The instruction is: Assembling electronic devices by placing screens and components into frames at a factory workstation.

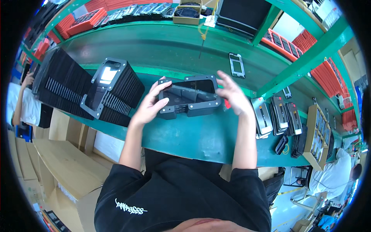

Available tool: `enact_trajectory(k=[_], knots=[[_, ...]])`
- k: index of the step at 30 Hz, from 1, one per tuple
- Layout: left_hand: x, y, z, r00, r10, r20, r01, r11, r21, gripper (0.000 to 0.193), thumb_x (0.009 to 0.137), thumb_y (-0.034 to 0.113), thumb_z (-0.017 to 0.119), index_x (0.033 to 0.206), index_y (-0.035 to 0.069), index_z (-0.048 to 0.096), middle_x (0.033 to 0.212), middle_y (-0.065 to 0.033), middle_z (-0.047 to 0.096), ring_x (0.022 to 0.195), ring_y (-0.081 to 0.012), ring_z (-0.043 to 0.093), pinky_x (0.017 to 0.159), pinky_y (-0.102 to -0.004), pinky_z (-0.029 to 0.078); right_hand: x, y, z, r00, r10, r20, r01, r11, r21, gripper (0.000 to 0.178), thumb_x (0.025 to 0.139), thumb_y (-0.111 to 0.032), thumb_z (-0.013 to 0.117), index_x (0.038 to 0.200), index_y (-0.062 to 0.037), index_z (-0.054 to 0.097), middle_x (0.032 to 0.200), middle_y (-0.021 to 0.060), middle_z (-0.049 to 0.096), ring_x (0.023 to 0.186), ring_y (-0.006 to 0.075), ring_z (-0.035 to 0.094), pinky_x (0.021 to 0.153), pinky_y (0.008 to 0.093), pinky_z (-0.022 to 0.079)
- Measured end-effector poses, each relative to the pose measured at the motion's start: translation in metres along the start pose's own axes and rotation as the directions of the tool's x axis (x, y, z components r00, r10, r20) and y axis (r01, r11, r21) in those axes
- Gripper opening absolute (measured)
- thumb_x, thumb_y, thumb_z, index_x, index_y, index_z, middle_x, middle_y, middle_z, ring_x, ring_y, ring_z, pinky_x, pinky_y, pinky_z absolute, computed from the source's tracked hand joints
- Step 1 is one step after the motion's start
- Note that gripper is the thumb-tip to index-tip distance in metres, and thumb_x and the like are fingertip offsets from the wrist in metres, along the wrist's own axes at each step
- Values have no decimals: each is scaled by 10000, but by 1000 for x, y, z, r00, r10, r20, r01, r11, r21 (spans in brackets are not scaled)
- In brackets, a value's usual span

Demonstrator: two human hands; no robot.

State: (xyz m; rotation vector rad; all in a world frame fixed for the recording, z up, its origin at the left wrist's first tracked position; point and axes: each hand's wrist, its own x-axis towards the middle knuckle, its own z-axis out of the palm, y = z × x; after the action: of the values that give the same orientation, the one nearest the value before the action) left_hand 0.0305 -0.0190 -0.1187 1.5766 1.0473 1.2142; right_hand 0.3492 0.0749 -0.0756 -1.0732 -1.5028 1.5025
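Note:
In front of me on the green bench sits a short stack of black frame-like fixtures [203, 111] with silver screws at the corners. A dark glossy panel [181, 92] lies in the top one. My left hand [151, 103] grips the stack's left end, thumb and fingers bent over its corners. Off the right end, my right hand [235, 96] is slightly blurred, its fingers apart and nothing visible in them. A small red item [227, 104] shows beside that hand, partly hidden. To the left leans a long stack of similar fixtures [123, 83], the front one holding a glossy panel.
Farther left stands another dark stack [62, 81]. At right lie silver-and-black frames [262, 118], a small black part [281, 145] and a divided cardboard box [315, 135]. A loose frame [237, 65] rests on the far strip. A green post [305, 58] slants at right. Co-workers sit both sides.

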Motion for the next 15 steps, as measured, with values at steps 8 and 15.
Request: enact_trajectory(k=[8,15], knots=[[6,-6,26,939,252,-235,-217,962,163,619,864,221,523,1461,56,537,1595,-220,318,1482,-349,319,1231,-448,203,63,-78,54,942,-284,178,277,959,62,401,1047,-392,556,1119,-7,645,806,44,629,759,150,612,729,288,465],[5,0,6,983,169,-75,-149,965,218,606,835,283,590,1408,85,606,1513,-206,373,1435,-372,358,1221,-473,222,-53,-33,93,715,-322,620,564,790,-239,426,994,-171,590,615,-48,440,601,76,417,547,200,458,553,348,378]])
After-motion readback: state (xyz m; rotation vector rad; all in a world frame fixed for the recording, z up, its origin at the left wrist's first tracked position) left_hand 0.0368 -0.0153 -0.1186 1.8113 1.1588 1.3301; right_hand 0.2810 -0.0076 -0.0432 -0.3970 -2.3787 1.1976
